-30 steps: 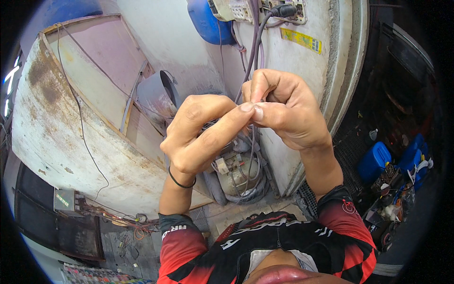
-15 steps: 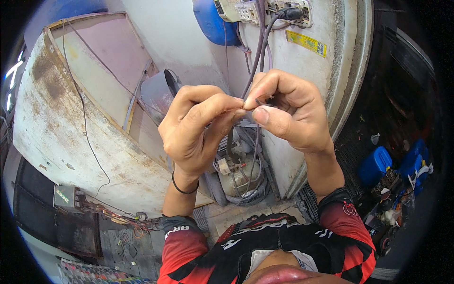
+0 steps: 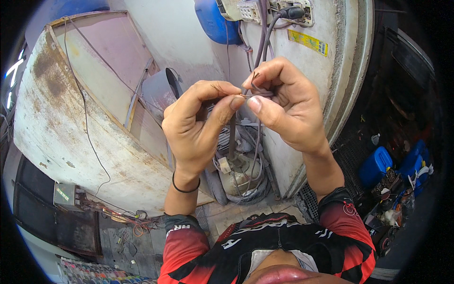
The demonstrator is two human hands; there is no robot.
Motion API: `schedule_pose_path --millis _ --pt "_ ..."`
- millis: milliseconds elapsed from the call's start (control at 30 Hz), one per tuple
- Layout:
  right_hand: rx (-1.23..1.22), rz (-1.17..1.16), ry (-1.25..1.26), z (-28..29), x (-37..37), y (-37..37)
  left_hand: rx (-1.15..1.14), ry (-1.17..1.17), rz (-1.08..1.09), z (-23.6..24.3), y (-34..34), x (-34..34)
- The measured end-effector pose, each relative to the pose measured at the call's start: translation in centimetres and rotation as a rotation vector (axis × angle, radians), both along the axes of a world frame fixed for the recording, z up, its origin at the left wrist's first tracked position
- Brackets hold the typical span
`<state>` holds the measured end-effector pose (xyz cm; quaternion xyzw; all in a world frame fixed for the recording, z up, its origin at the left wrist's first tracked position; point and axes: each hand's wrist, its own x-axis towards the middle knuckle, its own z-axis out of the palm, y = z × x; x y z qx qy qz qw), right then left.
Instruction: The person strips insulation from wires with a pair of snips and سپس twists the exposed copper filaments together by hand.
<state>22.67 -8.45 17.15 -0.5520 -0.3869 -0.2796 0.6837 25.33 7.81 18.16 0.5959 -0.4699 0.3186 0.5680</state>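
Note:
My left hand (image 3: 196,123) is raised at the centre, thumb and fingers closed on a thin wire with bare copper strands (image 3: 242,94); loose strands stick up above its forefinger. My right hand (image 3: 288,109) faces it, curled round a thin grey cable (image 3: 262,92), with a frayed copper end poking up near its forefinger. The fingertips of both hands nearly meet at the wire.
Behind the hands are a rusty white panel (image 3: 52,109), a grey round duct (image 3: 158,87), a compressor (image 3: 239,177) with hoses, and sockets (image 3: 291,12) with cables. Blue containers (image 3: 373,168) and clutter lie at the right. A metal box (image 3: 64,199) is at lower left.
Both hands have moved up. My left thumb has come round into view, the fingertips have drawn slightly apart, and copper strands now show between and above the fingers.

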Motion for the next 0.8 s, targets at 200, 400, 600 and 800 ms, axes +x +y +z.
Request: schedule_pose_path --millis 200,400,600,800 --pt "-0.072 -0.009 -0.011 0.0 0.3 -0.3 0.010 0.069 0.011 0.3 0.2 -0.6" --pt "-0.090 -0.056 0.014 0.2 0.3 0.0 0.084 0.055 0.045 0.8 0.7 -0.7" --pt "-0.028 -0.020 0.008 -0.1 0.4 0.6 0.135 0.045 0.076 1.0 1.0 -0.9" --pt "0.022 0.143 0.089 -0.4 0.9 0.5 0.119 0.124 -0.047 1.1 1.2 -0.9"
